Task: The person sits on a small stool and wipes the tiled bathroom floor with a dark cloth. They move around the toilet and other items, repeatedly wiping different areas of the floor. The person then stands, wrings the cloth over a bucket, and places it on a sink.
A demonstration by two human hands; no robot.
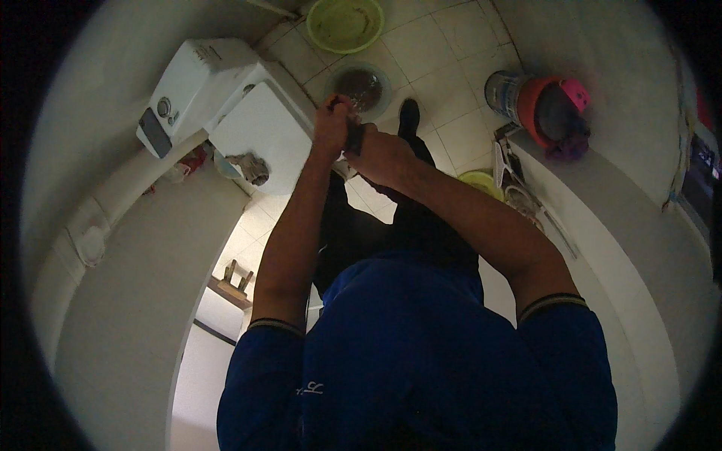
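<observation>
At ten o'clock the white washing machine (248, 113) crowds the hands; at twelve a dark basin (359, 86) blocks; bare floor tiles (444, 52) lie open at one o'clock.

The washing machine (226, 98) was white. One basin (344, 24) was yellow-green; the basin (359, 84) below it was grey with dark contents. The floor tiles (444, 52) were off-white with a grid of dark joints. The bucket (535, 105) was red, the cap (574, 93) pink. The shirt (421, 353) was blue, cuffs striped.

A basin (359, 86) sits on the floor (444, 52), washing machine (226, 98) left of it.
</observation>
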